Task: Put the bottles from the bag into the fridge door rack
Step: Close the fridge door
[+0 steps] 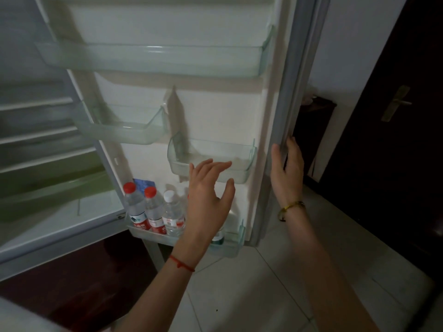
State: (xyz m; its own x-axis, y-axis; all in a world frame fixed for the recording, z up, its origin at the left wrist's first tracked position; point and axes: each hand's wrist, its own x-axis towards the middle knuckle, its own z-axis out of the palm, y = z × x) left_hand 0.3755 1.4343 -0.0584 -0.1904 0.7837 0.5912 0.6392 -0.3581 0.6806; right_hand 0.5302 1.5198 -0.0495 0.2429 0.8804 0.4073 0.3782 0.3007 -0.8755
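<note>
Steadying the fridge door point(291, 92) by its edge, the right hand point(286, 171) is wrapped round it; the left hand point(208, 195) hangs spread and empty before the bottles point(153, 207), probably all racked at lower centre.

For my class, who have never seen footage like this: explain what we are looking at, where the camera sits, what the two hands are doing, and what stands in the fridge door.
This is one picture from a camera worn on a person's head, looking forward and down, so the two bare arms are that person's own; there is no machine. The left hand, with a red string at the wrist, is open with spread fingers and holds nothing, in front of the white open fridge door. The right hand, with a yellow bracelet, rests its grip on the door's grey outer edge. In the clear plastic bottom door rack stand two clear water bottles with red caps and a clear water bottle with a white cap; the arm hides whatever stands further right. The racks above look empty. No bag is in view.
</note>
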